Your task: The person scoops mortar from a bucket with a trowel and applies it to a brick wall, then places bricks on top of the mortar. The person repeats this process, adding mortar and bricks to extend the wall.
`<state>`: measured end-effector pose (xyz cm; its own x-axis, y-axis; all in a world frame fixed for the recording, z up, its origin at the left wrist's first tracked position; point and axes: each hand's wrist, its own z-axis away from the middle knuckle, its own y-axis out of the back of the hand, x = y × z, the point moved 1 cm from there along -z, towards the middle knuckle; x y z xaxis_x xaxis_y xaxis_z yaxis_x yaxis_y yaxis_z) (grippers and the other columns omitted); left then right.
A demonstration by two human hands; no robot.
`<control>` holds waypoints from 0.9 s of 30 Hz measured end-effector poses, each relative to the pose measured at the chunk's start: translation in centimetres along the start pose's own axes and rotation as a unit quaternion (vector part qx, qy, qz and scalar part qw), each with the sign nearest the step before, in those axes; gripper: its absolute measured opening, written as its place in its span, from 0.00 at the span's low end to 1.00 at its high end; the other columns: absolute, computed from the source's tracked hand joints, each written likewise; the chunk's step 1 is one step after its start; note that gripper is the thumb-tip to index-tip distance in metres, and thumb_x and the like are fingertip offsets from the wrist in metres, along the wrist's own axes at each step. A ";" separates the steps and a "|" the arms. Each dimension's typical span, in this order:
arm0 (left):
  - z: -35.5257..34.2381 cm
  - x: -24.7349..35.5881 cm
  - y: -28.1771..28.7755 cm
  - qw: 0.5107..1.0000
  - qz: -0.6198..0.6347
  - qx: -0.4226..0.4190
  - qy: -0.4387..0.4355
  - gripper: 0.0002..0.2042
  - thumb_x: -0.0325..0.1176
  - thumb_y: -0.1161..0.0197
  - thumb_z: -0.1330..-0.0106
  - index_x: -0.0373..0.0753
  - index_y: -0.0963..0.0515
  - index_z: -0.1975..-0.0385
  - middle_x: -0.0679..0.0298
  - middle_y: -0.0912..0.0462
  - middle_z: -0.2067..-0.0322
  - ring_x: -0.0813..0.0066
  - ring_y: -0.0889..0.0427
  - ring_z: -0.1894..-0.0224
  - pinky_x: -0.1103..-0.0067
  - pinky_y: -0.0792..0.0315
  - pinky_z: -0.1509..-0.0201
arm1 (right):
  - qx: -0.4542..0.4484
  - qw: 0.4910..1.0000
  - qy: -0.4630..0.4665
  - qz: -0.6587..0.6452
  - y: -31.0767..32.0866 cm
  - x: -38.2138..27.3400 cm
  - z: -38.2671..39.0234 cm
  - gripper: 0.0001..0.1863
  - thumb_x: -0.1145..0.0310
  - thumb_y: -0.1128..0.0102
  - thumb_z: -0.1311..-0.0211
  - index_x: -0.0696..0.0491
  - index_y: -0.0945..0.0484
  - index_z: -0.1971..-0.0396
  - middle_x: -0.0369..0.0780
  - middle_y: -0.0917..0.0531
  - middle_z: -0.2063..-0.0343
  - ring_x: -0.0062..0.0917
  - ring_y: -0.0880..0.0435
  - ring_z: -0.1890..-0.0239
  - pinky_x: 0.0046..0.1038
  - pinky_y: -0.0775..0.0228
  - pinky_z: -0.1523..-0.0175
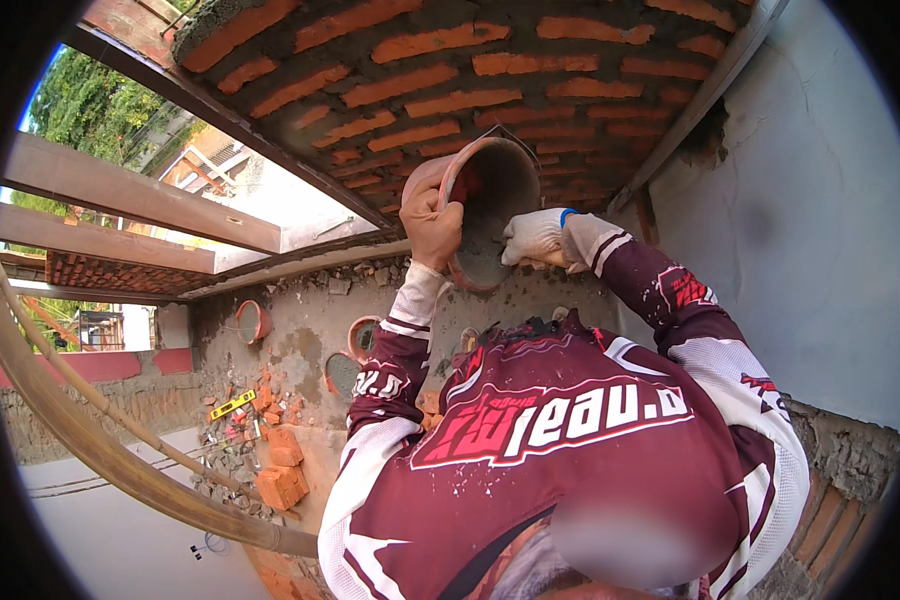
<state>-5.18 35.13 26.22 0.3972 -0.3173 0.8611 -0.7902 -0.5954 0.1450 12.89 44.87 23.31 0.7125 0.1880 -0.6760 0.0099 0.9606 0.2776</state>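
Note:
An orange bucket (422,181) is tipped in front of the brick wall, its mouth towards me and a thin wire handle at its far side. Wet grey mortar (482,266) lies along its lower inside. My left hand (431,228), bare, grips the rim on the left, with the thumb on the edge. My right hand (533,236) wears a white glove with a blue cuff edge and is at the bucket's right lip. Its fingers are closed round what looks like a light wooden handle (547,260); the other end of that tool cannot be made out.
Ahead rises a brick wall (440,103) with mortar joints; a smooth grey wall (790,220) stands right. Buckets (254,321) sit on the floor at left, near loose bricks (282,470) and a yellow spirit level (233,405). A curved hose-like pipe (100,440) crosses the left side.

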 end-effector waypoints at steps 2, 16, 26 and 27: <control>0.2 -0.5 1.6 0.999 0.022 -0.014 0.025 0.04 0.21 0.41 0.50 0.26 0.25 0.81 0.54 0.11 0.56 0.69 0.16 0.59 0.76 0.26 0.52 | -0.041 0.989 0.041 -0.136 -1.9 0.1 0.1 0.14 0.60 0.35 0.35 0.56 0.22 0.70 0.34 0.23 0.79 0.22 0.25 0.81 0.31 0.31 0.74; -0.5 -2.6 3.4 0.998 -0.016 0.040 0.047 0.04 0.21 0.41 0.50 0.26 0.24 0.82 0.52 0.13 0.55 0.67 0.15 0.54 0.76 0.25 0.51 | 0.464 0.773 0.151 0.406 -0.1 -5.7 1.3 0.10 0.69 0.43 0.36 0.58 0.16 0.63 0.48 0.11 0.69 0.42 0.09 0.67 0.41 0.18 0.65; 0.7 1.1 0.4 0.998 -0.047 -0.028 -0.008 0.06 0.21 0.42 0.51 0.27 0.30 0.85 0.46 0.11 0.57 0.61 0.13 0.57 0.72 0.23 0.53 | 0.261 0.876 0.025 0.405 2.6 -3.1 0.8 0.12 0.68 0.39 0.39 0.54 0.09 0.62 0.49 0.09 0.62 0.40 0.08 0.60 0.39 0.16 0.59; 1.0 2.1 -0.1 0.998 -0.029 -0.014 -0.060 0.05 0.20 0.42 0.52 0.28 0.30 0.85 0.45 0.11 0.56 0.57 0.12 0.53 0.72 0.23 0.50 | 0.167 0.921 -0.021 0.352 2.5 -2.6 1.0 0.14 0.67 0.38 0.41 0.56 0.10 0.60 0.50 0.10 0.58 0.40 0.08 0.56 0.39 0.16 0.57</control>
<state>-3.81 33.79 27.51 0.4938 -0.3704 0.7868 -0.7764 -0.5952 0.2071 11.71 46.60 26.46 0.6511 0.7256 -0.2225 -0.2556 0.4857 0.8359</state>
